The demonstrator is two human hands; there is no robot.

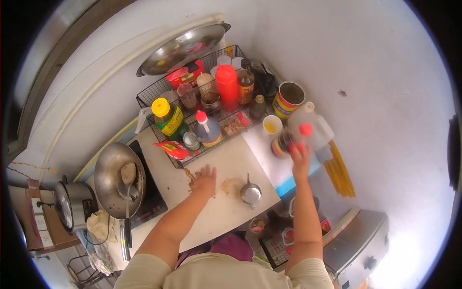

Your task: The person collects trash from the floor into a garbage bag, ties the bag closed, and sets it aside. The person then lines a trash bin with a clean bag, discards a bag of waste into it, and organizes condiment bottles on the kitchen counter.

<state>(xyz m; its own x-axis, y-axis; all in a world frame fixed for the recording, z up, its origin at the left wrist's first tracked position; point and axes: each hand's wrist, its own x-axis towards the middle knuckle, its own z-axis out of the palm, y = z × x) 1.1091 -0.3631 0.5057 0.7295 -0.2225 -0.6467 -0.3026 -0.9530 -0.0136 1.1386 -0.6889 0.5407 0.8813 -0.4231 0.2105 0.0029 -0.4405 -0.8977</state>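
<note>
My left hand (204, 183) rests on the pale counter (221, 164) with its fingers spread, beside a small pile of brown bits (188, 177). My right hand (301, 156) is at the counter's right end, fingers closed around the red top of a dark sauce bottle (282, 144); motion blurs the grip. Just above that hand shows another red cap (305, 129), close to a translucent jug (313, 126). A small metal cup with a handle (250, 193) stands between my hands, near a light brown smear (232, 186).
A wire basket (144, 98) holds several bottles and jars. A wok (113, 166) with a ladle (128, 174) sits on the black cooker at left, near a metal pot (72, 204). A paper cup (273, 125) and a large can (290, 96) stand near the wall.
</note>
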